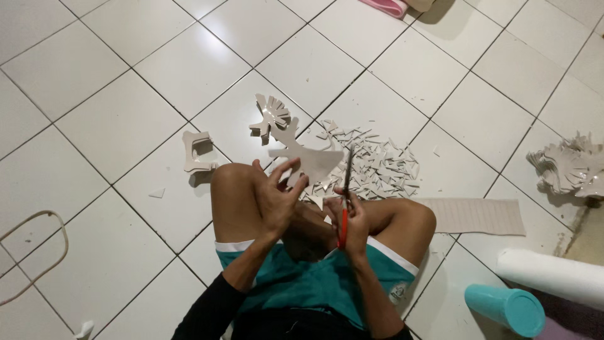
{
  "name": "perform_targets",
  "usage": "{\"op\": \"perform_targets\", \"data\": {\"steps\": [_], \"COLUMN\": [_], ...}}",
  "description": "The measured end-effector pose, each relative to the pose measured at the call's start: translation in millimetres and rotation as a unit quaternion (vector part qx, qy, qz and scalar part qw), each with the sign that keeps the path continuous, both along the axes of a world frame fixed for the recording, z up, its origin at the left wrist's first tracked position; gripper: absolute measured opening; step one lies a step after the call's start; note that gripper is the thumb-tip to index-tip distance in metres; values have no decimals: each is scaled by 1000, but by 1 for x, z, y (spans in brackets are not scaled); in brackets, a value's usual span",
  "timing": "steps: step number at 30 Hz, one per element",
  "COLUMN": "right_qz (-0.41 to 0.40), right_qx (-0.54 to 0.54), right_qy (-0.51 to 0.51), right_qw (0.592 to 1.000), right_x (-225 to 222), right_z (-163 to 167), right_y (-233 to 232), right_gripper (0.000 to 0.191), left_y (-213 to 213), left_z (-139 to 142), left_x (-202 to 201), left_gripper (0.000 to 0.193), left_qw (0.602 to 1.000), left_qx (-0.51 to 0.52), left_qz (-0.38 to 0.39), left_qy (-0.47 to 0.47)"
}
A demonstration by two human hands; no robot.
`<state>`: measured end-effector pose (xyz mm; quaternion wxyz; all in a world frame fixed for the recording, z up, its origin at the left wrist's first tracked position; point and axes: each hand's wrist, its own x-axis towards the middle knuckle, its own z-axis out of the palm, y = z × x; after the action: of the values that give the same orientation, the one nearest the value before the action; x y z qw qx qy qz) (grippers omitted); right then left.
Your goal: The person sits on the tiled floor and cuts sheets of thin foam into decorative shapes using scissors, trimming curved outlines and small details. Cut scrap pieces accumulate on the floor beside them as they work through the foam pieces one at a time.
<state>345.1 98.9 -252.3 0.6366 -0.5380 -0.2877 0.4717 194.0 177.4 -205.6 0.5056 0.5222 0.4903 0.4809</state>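
Observation:
I sit cross-legged on a white tiled floor. My left hand [277, 195] holds a pale cut-out paper shape [311, 160] above my knees. My right hand [352, 220] grips orange-handled scissors [345, 195], blades pointing up against the shape's right edge. Right behind the held shape, a finished cut-out with a fanned top [274, 119] lies on the floor.
A heap of paper scraps [377, 167] lies in front of my legs. A small cut piece [196, 151] lies left, a paper strip [478, 215] right. A stack of cut-outs [569, 165], a white roll [553, 274] and a teal cylinder [506, 307] are at right. A cord [38, 252] loops at left.

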Motion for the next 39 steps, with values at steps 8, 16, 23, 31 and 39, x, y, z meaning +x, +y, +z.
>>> {"op": "perform_targets", "data": {"steps": [8, 16, 23, 31, 39], "right_qz": [158, 180, 178, 183, 173], "right_qx": [-73, -5, -20, -42, -29], "right_qy": [-161, -206, -202, -196, -180], "right_qw": [971, 962, 963, 962, 968], "right_x": [-12, -8, -7, -7, -10], "right_z": [2, 35, 42, 41, 46], "right_y": [-33, -18, -18, -18, -20], "right_gripper": [56, 55, 57, 64, 63], "left_y": [14, -8, -8, -8, -8], "left_z": [28, 49, 55, 55, 58], "left_x": [-13, -9, -6, -5, -7], "left_gripper": [44, 43, 43, 44, 45], "left_qw": [994, 994, 993, 993, 991], "left_qx": [103, 107, 104, 104, 114], "left_qz": [10, -32, -48, -54, -61], "left_qy": [26, 6, -22, -27, -19]}}
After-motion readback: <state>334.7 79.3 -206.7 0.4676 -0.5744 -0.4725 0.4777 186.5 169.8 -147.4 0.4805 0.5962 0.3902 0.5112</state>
